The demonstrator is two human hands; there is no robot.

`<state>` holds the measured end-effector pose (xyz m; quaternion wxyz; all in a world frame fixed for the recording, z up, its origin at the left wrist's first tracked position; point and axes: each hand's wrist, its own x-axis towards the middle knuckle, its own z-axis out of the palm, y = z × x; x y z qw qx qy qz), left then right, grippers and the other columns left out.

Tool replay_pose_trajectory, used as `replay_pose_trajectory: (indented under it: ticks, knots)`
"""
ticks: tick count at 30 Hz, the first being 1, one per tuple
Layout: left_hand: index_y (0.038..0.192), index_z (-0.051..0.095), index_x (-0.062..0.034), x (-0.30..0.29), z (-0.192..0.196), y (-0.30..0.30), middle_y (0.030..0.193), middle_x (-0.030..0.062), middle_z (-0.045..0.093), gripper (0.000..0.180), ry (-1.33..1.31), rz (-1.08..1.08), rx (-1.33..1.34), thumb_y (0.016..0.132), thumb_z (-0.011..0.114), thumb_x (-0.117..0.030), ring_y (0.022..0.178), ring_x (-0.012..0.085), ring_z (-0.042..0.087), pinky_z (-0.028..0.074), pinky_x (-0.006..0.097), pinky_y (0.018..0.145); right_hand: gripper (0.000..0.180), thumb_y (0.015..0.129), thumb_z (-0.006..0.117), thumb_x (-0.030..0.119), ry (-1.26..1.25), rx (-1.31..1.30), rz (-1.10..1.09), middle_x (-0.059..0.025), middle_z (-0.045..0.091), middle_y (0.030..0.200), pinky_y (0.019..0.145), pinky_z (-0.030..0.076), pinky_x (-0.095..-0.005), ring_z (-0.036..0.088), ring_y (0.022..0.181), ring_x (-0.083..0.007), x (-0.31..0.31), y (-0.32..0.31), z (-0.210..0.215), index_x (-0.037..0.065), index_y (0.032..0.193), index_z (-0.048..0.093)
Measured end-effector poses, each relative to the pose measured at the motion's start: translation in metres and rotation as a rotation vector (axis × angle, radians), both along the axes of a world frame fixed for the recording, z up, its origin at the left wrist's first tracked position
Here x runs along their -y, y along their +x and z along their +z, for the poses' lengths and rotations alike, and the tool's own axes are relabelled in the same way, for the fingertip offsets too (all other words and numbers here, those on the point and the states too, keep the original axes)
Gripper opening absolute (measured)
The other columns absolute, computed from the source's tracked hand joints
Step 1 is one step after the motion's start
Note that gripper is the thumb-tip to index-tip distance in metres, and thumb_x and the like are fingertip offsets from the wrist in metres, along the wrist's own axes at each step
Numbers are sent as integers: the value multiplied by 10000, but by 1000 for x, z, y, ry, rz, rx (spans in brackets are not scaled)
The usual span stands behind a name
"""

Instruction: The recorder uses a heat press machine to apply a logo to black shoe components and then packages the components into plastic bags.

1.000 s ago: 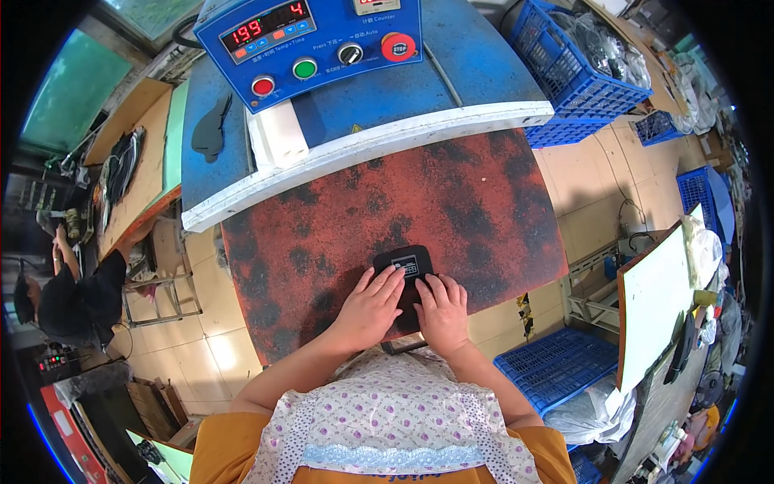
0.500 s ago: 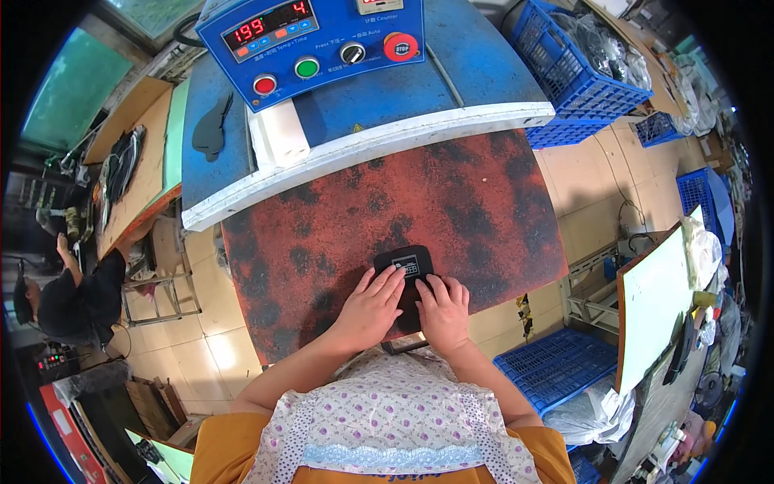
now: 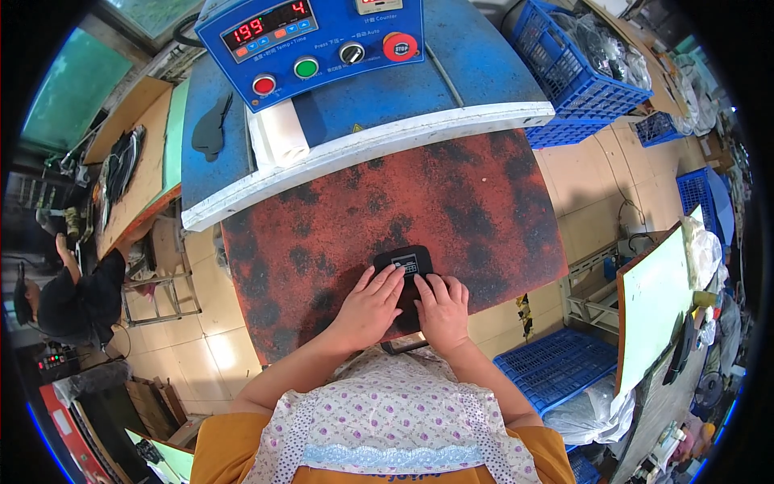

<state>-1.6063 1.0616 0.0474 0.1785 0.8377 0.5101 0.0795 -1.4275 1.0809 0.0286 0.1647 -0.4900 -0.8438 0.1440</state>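
Note:
A flat black piece with a rounded end (image 3: 393, 260) lies near the front edge of the red-and-black mottled press bed (image 3: 339, 218). On it is a small dark rectangular label (image 3: 412, 264) with light print. My left hand (image 3: 368, 309) rests on the piece with fingers stretched out, their tips touching the label's lower left part. My right hand (image 3: 443, 310) presses its fingertips down beside the label's lower right, fingers slightly bent and apart. Both hands partly cover the piece, and its lower end runs between them toward my apron.
Beyond the bed stands a blue heat press with a control box (image 3: 322, 48) and a white front edge (image 3: 363, 149). Blue crates (image 3: 564, 73) stand at far right, another crate (image 3: 556, 363) at near right beside a pale green tabletop (image 3: 661, 298). A person in black (image 3: 76, 298) is at left.
My fingers shift very slightly on the black piece, and a little more of the label shows. Otherwise things stay in place.

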Motion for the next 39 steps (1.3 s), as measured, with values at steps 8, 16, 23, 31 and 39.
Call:
replay_pose_trajectory:
  ticks: [8, 16, 23, 31, 39]
  knots:
    - [1190, 463, 59, -2, 1, 0, 1310, 151, 399, 522, -3, 22, 32, 764, 620, -200, 1245, 275, 346, 245, 458, 1044, 422, 713, 637, 157, -10, 21, 9, -80, 491, 1056, 843, 353, -408, 441, 975, -279, -8, -6, 2, 88, 1123, 565]
    - [1065, 552, 25, -9, -8, -7, 1188, 142, 502, 336, 42, 72, 279, 758, 608, -102, 1145, 298, 447, 348, 427, 983, 413, 741, 618, 190, -14, 41, 21, -71, 479, 1066, 855, 336, -403, 429, 990, -268, -9, -6, 3, 83, 1136, 558]
    - [914, 600, 5, 1, -9, -21, 1029, 116, 567, 193, 133, 248, 434, 722, 588, 2, 984, 298, 526, 435, 397, 869, 426, 716, 640, 166, -13, 31, 15, -85, 481, 1059, 845, 347, -406, 440, 982, -278, -9, -7, 5, 88, 1128, 564]
    - [957, 583, 26, 17, -12, -12, 1090, 138, 528, 273, 137, 111, 320, 689, 608, -17, 1046, 310, 495, 428, 412, 878, 435, 717, 646, 169, -20, 26, 17, -91, 472, 1055, 850, 343, -412, 438, 982, -285, -8, -7, 1, 83, 1134, 560]
    - [974, 572, 40, 17, -12, -14, 1102, 141, 522, 289, 127, 101, 302, 697, 613, -33, 1065, 313, 484, 411, 418, 903, 442, 714, 651, 164, -21, 12, 16, -102, 468, 1058, 851, 342, -414, 435, 985, -288, -7, -8, 1, 77, 1137, 558]
